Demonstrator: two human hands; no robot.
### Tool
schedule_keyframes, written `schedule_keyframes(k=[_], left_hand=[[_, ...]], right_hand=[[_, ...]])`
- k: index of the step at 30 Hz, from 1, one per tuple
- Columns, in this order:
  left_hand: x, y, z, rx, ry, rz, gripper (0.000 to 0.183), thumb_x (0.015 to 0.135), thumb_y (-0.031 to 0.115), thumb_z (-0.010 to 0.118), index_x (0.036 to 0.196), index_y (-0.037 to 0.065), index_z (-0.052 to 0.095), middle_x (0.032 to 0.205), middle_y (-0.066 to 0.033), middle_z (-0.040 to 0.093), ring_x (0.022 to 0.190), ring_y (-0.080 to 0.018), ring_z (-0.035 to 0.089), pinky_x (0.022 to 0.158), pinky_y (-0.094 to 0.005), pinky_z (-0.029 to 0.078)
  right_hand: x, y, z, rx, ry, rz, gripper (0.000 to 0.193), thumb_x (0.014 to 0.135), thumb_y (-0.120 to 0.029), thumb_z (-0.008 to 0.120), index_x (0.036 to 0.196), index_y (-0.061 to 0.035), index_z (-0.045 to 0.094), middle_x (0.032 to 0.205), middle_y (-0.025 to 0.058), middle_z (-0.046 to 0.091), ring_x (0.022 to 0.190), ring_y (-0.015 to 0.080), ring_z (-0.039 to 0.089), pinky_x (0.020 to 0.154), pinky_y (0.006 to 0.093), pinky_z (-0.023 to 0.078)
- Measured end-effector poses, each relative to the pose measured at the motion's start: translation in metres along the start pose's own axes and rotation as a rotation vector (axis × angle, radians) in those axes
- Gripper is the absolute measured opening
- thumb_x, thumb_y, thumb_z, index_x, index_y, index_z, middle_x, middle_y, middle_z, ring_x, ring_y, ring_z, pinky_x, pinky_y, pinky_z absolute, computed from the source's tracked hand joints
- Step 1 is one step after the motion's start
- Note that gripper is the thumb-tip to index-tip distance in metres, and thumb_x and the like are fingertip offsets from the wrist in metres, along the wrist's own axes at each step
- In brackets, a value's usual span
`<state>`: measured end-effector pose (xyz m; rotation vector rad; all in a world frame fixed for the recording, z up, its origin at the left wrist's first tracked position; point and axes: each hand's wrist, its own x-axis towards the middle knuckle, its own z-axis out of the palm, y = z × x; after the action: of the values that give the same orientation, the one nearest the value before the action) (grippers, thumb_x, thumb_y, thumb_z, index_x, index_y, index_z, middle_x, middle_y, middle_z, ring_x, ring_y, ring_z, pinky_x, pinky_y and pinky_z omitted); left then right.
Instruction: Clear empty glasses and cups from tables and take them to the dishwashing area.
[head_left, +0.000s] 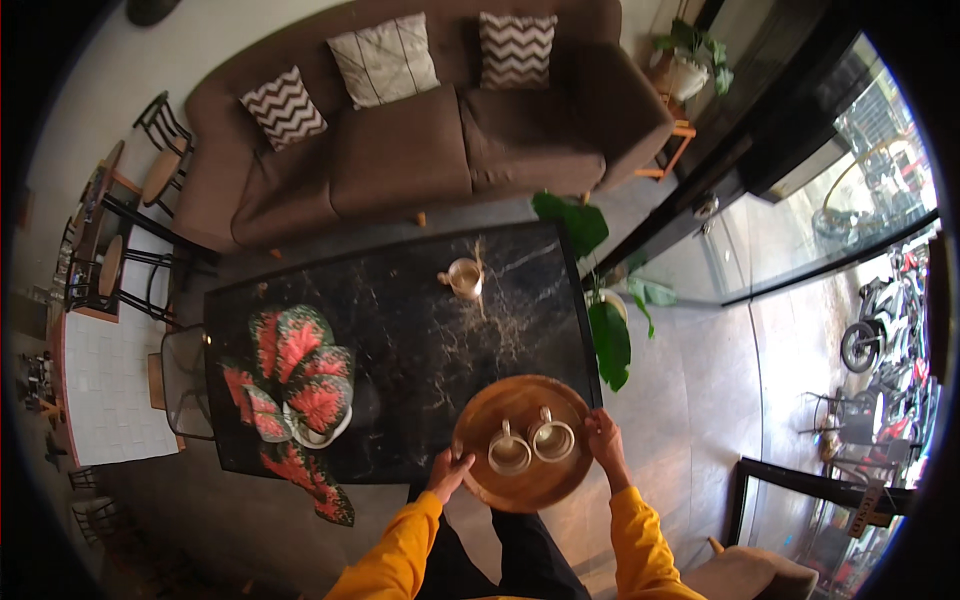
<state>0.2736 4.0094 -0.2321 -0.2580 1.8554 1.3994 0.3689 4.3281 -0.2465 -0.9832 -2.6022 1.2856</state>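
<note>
A round wooden tray (530,492) is held level between my two hands, over the near right corner of a black marbled table (400,390). Two cups with handles, a left cup (509,453) and a right cup (552,440), stand side by side on it. My left hand (449,473) grips the tray's left rim, thumb on top. On the right rim, my right hand (605,441) is closed in the same way. Farther off, a third cup (464,280) stands alone on the table, its handle to the left.
A potted plant with red and green leaves (300,370) stands on the table's left part. Behind the table is a brown sofa (400,150) with cushions. Green plants (608,340) rise beside the table's right edge. A glass door (740,230) is at the right, a chair (185,380) at the left.
</note>
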Motion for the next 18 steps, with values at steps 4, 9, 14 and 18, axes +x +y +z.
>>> schedule_keyframes(k=[4,9,14,18], left_hand=[[-0.063,0.049,-0.026,-0.012,-0.011,0.070,0.027,0.090,0.018,0.066,0.111,0.002,0.060,0.093,0.0011,0.060,0.083,-0.0080,0.052,0.077,-0.0269,0.045],[-0.114,0.028,-0.075,-0.143,0.109,0.248,0.033,0.092,0.027,0.065,0.108,0.000,0.059,0.089,0.0000,0.059,0.082,-0.0100,0.051,0.077,-0.0279,0.044],[-0.212,0.108,-0.135,-0.392,0.189,0.315,0.044,0.094,0.028,0.061,0.126,-0.001,0.054,0.120,-0.0050,0.061,0.108,-0.0126,0.054,0.096,-0.0295,0.040],[-0.256,0.104,-0.211,-0.518,0.262,0.452,0.044,0.095,0.030,0.060,0.125,-0.002,0.054,0.115,-0.0066,0.062,0.105,-0.0136,0.055,0.094,-0.0297,0.042]], right_hand=[[-0.024,-0.083,-0.046,0.029,0.005,-0.071,0.014,0.090,-0.013,0.057,0.100,-0.0031,0.056,0.080,0.0184,0.064,0.075,0.0361,0.064,0.065,0.0399,0.049],[-0.066,-0.192,-0.080,0.047,-0.011,-0.163,0.013,0.091,-0.012,0.057,0.098,-0.0020,0.055,0.075,0.0176,0.063,0.066,0.0309,0.063,0.060,0.0374,0.048],[-0.111,-0.281,-0.066,0.094,0.028,-0.268,0.014,0.091,-0.010,0.057,0.101,-0.0003,0.057,0.078,0.0182,0.066,0.068,0.0285,0.065,0.062,0.0355,0.050],[-0.153,-0.358,-0.030,0.052,-0.001,-0.312,0.017,0.091,-0.011,0.057,0.103,0.0011,0.057,0.080,0.0189,0.066,0.072,0.0276,0.067,0.064,0.0355,0.051]])
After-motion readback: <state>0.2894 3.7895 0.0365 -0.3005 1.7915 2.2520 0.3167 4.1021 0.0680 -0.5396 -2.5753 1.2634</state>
